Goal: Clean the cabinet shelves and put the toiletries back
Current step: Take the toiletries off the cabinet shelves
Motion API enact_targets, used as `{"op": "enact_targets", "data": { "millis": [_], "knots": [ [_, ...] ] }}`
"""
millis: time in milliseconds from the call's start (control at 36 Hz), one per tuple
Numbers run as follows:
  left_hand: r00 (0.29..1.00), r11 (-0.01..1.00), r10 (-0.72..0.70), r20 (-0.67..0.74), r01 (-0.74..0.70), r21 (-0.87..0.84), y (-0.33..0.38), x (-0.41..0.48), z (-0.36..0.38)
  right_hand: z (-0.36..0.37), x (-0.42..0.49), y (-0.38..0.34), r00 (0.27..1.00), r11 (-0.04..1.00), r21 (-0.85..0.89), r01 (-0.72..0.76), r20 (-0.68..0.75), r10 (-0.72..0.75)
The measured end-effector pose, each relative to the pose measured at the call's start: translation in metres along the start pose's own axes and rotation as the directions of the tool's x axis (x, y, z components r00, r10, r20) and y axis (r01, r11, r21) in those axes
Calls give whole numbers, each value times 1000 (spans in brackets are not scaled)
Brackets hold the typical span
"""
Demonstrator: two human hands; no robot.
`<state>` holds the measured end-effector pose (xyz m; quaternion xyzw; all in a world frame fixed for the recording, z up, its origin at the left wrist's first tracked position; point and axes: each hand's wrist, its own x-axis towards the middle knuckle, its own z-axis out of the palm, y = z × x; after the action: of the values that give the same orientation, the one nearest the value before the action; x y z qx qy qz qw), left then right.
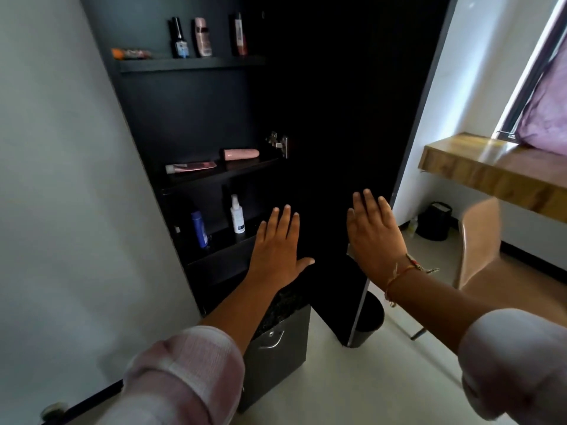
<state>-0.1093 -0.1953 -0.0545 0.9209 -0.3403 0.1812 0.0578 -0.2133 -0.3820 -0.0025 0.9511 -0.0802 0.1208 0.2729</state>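
Open cabinet door point(352, 118), chair point(478, 237), drawer unit point(276, 360) below

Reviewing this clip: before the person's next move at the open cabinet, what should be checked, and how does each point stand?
1. Left hand free, fingers straight: ok.
2. Right hand free, fingers straight: ok.
3. Cabinet door swung open, inside reachable: ok.
4. White spray bottle and blue bottle upright on the lower shelf: ok.
5. Pink tube and pink bottle lie on the middle shelf: ok.
6. Those shelves wiped clean: cannot tell, too dark.
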Motion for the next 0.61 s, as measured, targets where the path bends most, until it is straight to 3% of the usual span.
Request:
{"op": "enact_targets", "data": {
  "millis": [333,611],
  "knots": [
    [992,992,-106,67,100,80,17,17,15,37,22,22,994,991,89,102,-44,-98],
    [978,970,-201,59,191,148,8,10,16,36,39,3,989,967,239,93,-133,-62]
  ]
}}
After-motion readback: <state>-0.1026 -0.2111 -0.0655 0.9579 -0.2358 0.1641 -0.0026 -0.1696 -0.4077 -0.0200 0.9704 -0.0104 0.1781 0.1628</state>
